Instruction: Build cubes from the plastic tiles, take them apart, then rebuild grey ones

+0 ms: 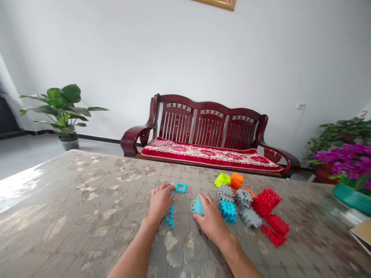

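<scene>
My left hand (pixel 161 199) is on the table with its fingers curled over the upper end of a row of blue notched tiles. A triangular blue open-frame tile (pixel 171 216) shows below that hand, and a square blue frame tile (pixel 181 188) lies just past its fingertips. In my right hand (pixel 212 218) a light blue notched tile (pixel 198 207) is gripped between thumb and fingers, a short way to the right of the row. Right beside the right hand is a stack of blue tiles (pixel 228 211).
Grey tiles (pixel 225 194), more grey ones (pixel 251 216), yellow-green tiles (pixel 222 179), orange tiles (pixel 237 180) and red tiles (pixel 266 202) are piled on the right. Purple flowers in a teal pot (pixel 350 197) stand at the table's right edge. Behind is a wooden bench (pixel 208 123).
</scene>
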Demonstrator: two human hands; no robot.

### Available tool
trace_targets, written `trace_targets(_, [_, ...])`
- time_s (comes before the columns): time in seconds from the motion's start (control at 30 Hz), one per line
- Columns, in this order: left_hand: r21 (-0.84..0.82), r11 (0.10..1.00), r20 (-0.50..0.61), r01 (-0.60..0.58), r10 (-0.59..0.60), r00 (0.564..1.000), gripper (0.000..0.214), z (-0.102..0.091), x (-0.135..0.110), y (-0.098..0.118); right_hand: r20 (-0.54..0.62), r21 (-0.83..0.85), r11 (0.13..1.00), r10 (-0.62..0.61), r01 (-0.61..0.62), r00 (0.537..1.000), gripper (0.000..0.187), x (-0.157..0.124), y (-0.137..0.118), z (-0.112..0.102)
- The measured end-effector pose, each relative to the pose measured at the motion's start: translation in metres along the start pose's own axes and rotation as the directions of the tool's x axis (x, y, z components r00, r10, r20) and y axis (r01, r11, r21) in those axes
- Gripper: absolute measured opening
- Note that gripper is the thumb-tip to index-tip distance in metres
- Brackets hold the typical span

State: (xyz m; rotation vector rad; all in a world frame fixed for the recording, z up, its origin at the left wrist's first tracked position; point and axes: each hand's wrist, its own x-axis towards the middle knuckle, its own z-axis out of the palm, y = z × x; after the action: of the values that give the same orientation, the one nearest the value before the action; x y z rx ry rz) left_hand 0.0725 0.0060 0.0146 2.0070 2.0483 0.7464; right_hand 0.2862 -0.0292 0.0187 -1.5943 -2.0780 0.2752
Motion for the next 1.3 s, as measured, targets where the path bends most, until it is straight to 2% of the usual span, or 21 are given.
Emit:
trace_targets(0.2, [0.003,1.0,-0.002,-0.002,0.002,1.0,0.037,-0.001,0.0,0.0,-0.008,-0.082,0.996,-0.032,0.031,0.999,0.057,-0.002,-0.005,-0.002])
trace_targets(0.43, [0.002,1.0,-0.006,-0.005,0.005,1.0,0.038,-0.002,-0.001,0.001,-0.012,-0.085,0.981,-0.178,0.177,0.984,0.059,-0.01,-0.014,-0.004])
trace_targets(0.57, [-0.063,0.998,-0.025,0.005,-0.006,1.0,0.036,0.0,0.001,-0.001,-0.001,-0.02,0.991,-0.131,0.131,0.991,0.057,-0.009,-0.01,0.001])
trace_targets(0.67, [-0.206,0.978,-0.042,0.044,-0.054,0.998,0.035,0.003,0.005,-0.005,0.002,-0.005,0.995,-0.095,0.095,0.995,0.053,-0.007,-0.005,0.002])
trace_targets(0.73, [-0.27,0.959,-0.057,0.089,-0.108,0.993,0.037,0.004,0.008,-0.009,0.011,-0.022,0.993,-0.113,0.113,0.994,0.053,-0.007,-0.004,0.001])
trace_targets(0.9, [-0.295,0.931,-0.108,0.213,-0.254,0.961,0.041,0.001,0.012,-0.017,0.074,-0.094,0.978,-0.178,0.185,0.981,0.055,-0.012,-0.01,-0.005])
trace_targets(1.0, [-0.283,0.927,-0.12,0.247,-0.29,0.949,0.041,-0.002,0.011,-0.019,0.109,-0.099,0.972,-0.203,0.214,0.973,0.05,-0.014,-0.013,-0.006])
trace_targets(1.13, [-0.236,0.944,-0.111,0.23,-0.261,0.959,0.039,-0.005,0.008,-0.017,0.094,-0.121,0.973,-0.187,0.197,0.978,0.052,-0.014,-0.012,-0.003])
trace_targets(1.3, [-0.123,0.982,-0.066,0.143,-0.152,0.986,0.033,-0.006,0.003,-0.014,0.056,-0.085,0.985,-0.148,0.152,0.987,0.054,-0.011,-0.009,0.001])
